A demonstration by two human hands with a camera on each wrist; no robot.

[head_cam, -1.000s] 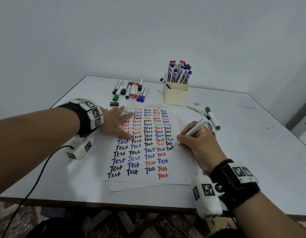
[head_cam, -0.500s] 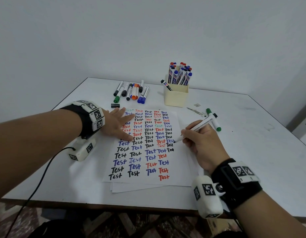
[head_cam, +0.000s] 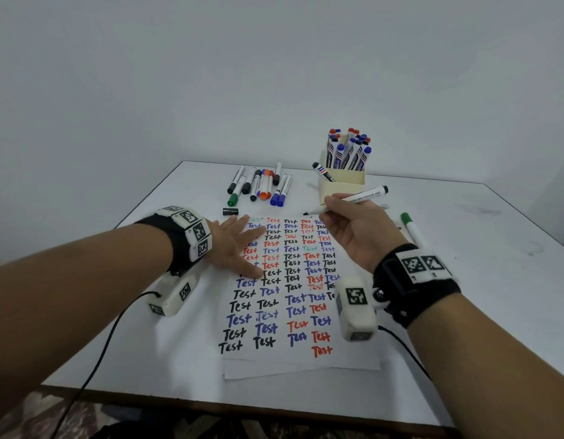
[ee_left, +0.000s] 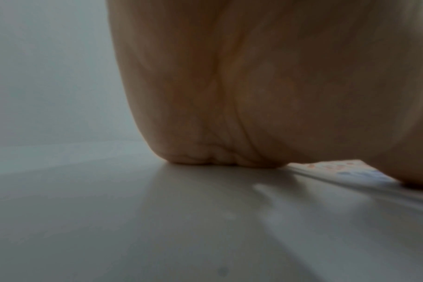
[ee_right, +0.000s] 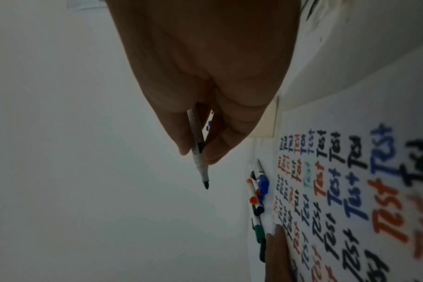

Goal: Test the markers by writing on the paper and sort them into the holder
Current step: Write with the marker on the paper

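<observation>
Right hand (head_cam: 356, 236) pinches an uncapped black marker (head_cam: 353, 199), tip raised off the paper (head_cam: 293, 359). Left hand (head_cam: 236, 245) lies flat, fingers spread, pinning the sheet. Holder (head_cam: 342, 183) at far right is well stocked — a row of markers (head_cam: 261, 185) at far left apparently awaits testing.

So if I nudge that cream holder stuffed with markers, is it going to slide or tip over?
Probably slide, though it could tip. The holder is a short, square box with a broad base, which favours sliding on the smooth white table. But the markers in it stand tall and lean above the rim, so it may be top-heavy; push low.
</observation>
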